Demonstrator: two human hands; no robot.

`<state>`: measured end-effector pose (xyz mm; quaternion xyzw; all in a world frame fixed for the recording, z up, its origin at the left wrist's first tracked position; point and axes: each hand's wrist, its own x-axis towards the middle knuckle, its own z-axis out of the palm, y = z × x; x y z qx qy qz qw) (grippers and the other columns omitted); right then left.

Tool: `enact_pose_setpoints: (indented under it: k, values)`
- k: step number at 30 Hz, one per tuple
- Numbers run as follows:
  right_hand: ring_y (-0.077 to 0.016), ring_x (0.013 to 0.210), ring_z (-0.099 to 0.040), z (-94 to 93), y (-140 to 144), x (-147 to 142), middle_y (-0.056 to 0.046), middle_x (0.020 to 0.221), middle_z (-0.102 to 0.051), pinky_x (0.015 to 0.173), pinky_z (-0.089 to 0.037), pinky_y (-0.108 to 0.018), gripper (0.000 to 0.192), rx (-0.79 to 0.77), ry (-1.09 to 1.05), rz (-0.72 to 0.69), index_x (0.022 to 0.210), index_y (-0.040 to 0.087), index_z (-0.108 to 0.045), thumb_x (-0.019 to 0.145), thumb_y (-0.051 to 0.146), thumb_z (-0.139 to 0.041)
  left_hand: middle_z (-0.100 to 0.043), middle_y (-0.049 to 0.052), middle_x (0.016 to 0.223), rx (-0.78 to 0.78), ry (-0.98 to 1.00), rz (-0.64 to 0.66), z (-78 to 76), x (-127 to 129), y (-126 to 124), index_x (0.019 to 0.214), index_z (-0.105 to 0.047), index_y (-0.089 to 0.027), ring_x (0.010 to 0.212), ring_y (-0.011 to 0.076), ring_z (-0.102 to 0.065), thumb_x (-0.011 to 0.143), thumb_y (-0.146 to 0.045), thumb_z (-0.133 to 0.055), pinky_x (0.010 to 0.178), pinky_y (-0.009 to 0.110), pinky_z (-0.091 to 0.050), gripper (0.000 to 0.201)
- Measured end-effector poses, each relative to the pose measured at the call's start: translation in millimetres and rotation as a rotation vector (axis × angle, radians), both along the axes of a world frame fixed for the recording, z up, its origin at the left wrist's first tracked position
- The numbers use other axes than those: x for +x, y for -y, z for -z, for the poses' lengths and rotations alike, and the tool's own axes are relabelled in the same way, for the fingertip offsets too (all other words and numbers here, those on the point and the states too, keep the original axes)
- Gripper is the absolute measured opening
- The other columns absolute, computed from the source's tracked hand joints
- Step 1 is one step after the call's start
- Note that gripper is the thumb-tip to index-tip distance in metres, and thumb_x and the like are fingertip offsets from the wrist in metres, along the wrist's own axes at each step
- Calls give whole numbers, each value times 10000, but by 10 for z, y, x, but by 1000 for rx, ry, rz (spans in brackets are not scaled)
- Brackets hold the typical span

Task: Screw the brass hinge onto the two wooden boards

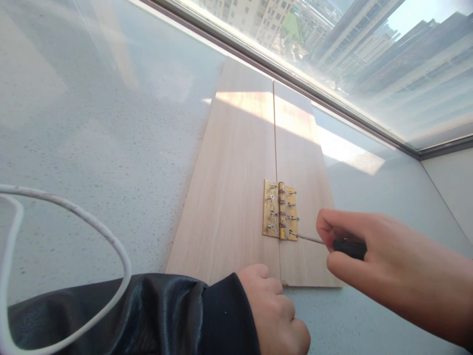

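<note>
A brass hinge (280,209) lies across the seam between two pale wooden boards, one on the left (229,197) and one on the right (308,172). Several screws (292,205) stand up out of its holes, some of them tilted. My right hand (364,249) is closed around the black handle of a screwdriver (310,239), whose thin shaft reaches to the screw at the hinge's lower right corner. My left hand (279,310) is curled, knuckles up, at the boards' near edge. Its fingertips and anything under them are hidden.
Under the boards is a pale speckled surface (111,148). A white cable (92,224) loops at the left, passing over my black sleeve (166,310). Along the far side runs a window frame (281,69), with buildings outside. A white wall (449,192) stands at the right.
</note>
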<state>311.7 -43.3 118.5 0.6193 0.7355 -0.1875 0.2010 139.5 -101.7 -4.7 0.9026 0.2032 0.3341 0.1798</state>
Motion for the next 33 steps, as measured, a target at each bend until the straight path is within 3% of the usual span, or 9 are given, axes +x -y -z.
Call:
enact_pose_setpoints:
  k: [6,11,14,18,22,24,26,30,33]
  values:
    - [-134,404,-371,-30,111,169,26,572,-483,480,-124,-325,201,167,91,-662,700,244,-436,757,52,-451,-476,-48,492,22,45,-33,17,19,4,526,-427,-181,476,125,-380,642,-358,-847,493,302,-142,471]
    - [-135,410,-243,-41,46,134,-6,587,-490,518,-59,-365,220,98,51,-775,624,226,-522,748,52,-469,-477,-42,505,30,29,-13,38,21,10,541,-405,-175,485,118,-394,737,-321,-765,504,309,-133,435]
    - [-121,441,-170,-13,-3,-12,-7,518,-452,497,-76,-340,263,64,98,-639,526,215,-471,784,173,-494,-486,-42,505,14,34,11,44,16,5,542,-422,-176,491,116,-402,732,-306,-764,505,310,-128,412]
    - [-107,460,-209,9,-74,-169,13,458,-298,460,-147,-302,356,-77,226,-149,465,204,-309,754,286,-500,-494,-40,505,17,19,-1,16,7,-5,537,-439,-177,494,122,-405,726,-315,-787,503,305,-149,419]
    - [-112,483,-306,15,-139,-148,13,503,-357,462,-236,-288,287,-291,65,393,514,203,-449,769,334,-434,-482,-44,497,26,23,-18,0,12,-1,533,-426,-176,480,123,-397,686,-334,-822,498,299,-153,453]
    - [-116,485,-335,26,-128,-88,7,525,-404,461,-269,-284,272,-329,-19,479,551,206,-487,774,344,-416,-474,-47,491,24,53,-31,7,18,4,521,-415,-176,473,122,-387,634,-334,-849,494,296,-149,475]
    - [-126,488,-350,38,-80,-20,11,537,-423,460,-268,-286,202,-194,3,306,584,221,-452,755,328,-454,-469,-46,485,25,74,-35,16,22,9,511,-414,-177,471,124,-382,604,-335,-860,491,295,-146,482]
    - [-138,445,-330,26,45,96,25,563,-441,483,-157,-314,166,272,134,-394,662,246,-370,757,197,-498,-471,-48,477,29,82,-45,33,43,14,504,-416,-181,459,122,-379,594,-335,-853,481,292,-145,472]
    - [-153,466,-357,-6,108,124,18,602,-450,520,-132,-337,232,320,111,-764,717,248,-380,762,28,-438,-451,-47,446,39,114,-83,55,95,26,478,-377,-177,440,118,-369,553,-325,-858,472,290,-123,508]
